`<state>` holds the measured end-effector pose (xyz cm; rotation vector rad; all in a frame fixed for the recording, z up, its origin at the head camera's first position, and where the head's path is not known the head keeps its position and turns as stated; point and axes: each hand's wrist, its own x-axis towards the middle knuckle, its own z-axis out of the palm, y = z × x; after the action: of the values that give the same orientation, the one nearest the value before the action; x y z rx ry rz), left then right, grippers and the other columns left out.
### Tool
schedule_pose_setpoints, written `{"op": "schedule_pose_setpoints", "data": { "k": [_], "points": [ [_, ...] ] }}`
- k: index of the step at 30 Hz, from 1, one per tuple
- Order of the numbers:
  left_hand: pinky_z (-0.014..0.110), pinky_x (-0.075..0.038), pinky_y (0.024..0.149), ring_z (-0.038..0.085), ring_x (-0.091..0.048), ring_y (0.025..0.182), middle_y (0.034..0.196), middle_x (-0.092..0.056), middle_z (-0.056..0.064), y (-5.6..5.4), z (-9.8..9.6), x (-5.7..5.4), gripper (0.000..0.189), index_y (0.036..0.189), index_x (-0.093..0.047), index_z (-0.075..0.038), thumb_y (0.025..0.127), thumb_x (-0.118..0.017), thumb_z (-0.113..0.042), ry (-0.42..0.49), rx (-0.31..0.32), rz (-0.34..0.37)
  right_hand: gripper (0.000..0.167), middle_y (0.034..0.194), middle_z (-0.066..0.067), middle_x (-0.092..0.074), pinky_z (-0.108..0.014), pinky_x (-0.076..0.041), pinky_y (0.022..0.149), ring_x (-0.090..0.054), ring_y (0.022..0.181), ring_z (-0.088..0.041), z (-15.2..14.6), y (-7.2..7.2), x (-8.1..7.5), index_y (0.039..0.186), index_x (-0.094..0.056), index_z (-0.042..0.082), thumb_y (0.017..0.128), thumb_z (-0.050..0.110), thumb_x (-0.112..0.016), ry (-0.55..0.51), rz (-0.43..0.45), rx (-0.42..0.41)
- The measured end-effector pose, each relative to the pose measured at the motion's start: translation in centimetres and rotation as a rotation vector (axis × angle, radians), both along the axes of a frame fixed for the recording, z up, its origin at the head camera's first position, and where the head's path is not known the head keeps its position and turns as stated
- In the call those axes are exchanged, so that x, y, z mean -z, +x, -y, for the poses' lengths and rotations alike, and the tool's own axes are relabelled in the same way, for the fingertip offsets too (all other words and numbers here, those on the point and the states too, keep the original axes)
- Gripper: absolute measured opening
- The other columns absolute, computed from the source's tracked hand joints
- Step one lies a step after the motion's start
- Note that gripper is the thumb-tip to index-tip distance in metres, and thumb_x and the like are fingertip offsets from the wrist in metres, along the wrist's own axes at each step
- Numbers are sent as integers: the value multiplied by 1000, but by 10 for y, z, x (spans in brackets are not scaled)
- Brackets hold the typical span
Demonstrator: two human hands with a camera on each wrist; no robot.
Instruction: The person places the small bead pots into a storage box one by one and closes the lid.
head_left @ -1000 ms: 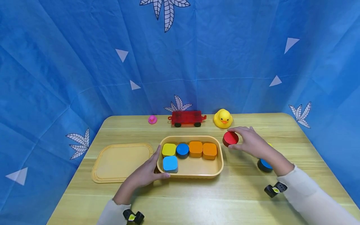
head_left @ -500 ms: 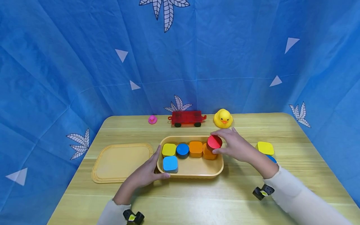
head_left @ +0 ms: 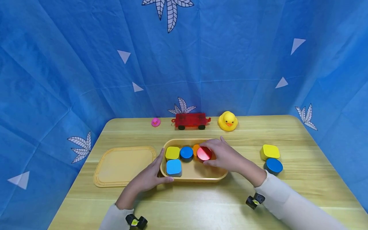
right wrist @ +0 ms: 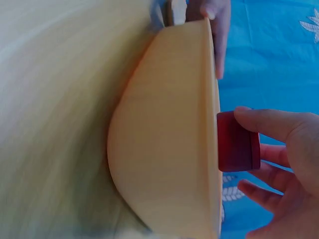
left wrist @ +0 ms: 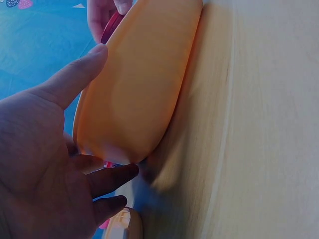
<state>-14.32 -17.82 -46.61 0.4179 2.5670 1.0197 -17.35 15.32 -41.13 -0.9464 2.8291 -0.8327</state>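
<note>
One blue cloth (head_left: pixel 201 57), printed with pale triangles and leafy plants, is hanging behind a wooden table (head_left: pixel 201 204), seemingly serving as a backdrop. A cream-yellow plastic tub (head_left: pixel 198 180) is sitting mid-table, within reach of both arms; its matching lid (head_left: pixel 126 166) is lying flat to the left, perhaps set aside to leave the tub uncovered. The left hand (head_left: pixel 149 177) is bracing the tub's near left corner, fingers extended and released, likely steadying it. The right hand (head_left: pixel 225 156) is pinching a red round block (head_left: pixel 204 154) by its sides over the tub's right half, top facing up; whether its base is touching anything is not showing. A red wagon (head_left: pixel 190 119) and a yellow duck (head_left: pixel 228 120) are standing along the back edge, apparently out of the way. Inside the tub, a yellow block (head_left: pixel 172 153), blue round block (head_left: pixel 186 152) and orange block (head_left: pixel 195 150) are lining the far side, with a light-blue block (head_left: pixel 173 167) sitting before the yellow. To the right, a second yellow block (head_left: pixel 270 150) and second blue round block (head_left: pixel 273 165) are sitting together. A small pink duck (head_left: pixel 156 122) is resting left of the wagon.
</note>
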Motion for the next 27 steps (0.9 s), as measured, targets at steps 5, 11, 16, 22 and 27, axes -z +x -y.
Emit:
{"op": "schedule_pose_setpoints", "data": {
  "k": [5, 11, 16, 22, 27],
  "points": [
    [58, -26, 123, 36, -15, 158, 174, -6, 7, 0, 0, 0, 124, 166, 9, -25, 84, -79, -58, -6, -10, 4, 61, 137, -10, -65, -76, -19, 117, -54, 133, -35, 15, 2, 6, 139, -62, 8, 84, 21, -87, 14, 21, -27],
    [58, -26, 123, 36, -15, 158, 174, -6, 7, -1, 0, 1, 124, 166, 9, -26, 84, -79, -58, -5, -8, 8, 62, 140, -11, -63, -75, -18, 118, -52, 136, -35, 29, 4, 13, 142, -61, 10, 86, 22, -86, 28, 22, -50],
    [57, -26, 123, 36, -16, 158, 174, -7, 8, -1, 1, 1, 124, 166, 9, -25, 84, -78, -59, -2, 3, -8, 61, 141, -13, -61, -76, -16, 118, -51, 136, -36, 36, 6, 18, 142, -61, 11, 88, 24, -85, 17, 27, -69],
    [57, -26, 123, 37, -16, 158, 174, -7, 9, 0, 1, 1, 124, 166, 9, -23, 85, -78, -59, -2, 13, -18, 59, 135, -9, -62, -75, -20, 117, -54, 131, -31, 42, 5, 26, 138, -63, 13, 85, 26, -87, 38, -7, -83],
    [57, -25, 123, 36, -16, 158, 174, -6, 9, 0, 1, 1, 123, 166, 9, -22, 86, -77, -58, 2, 19, -19, 58, 134, -7, -63, -76, -21, 116, -53, 130, -31, 46, 5, 30, 135, -66, 13, 84, 29, -88, 63, -13, -87]
  ]
}}
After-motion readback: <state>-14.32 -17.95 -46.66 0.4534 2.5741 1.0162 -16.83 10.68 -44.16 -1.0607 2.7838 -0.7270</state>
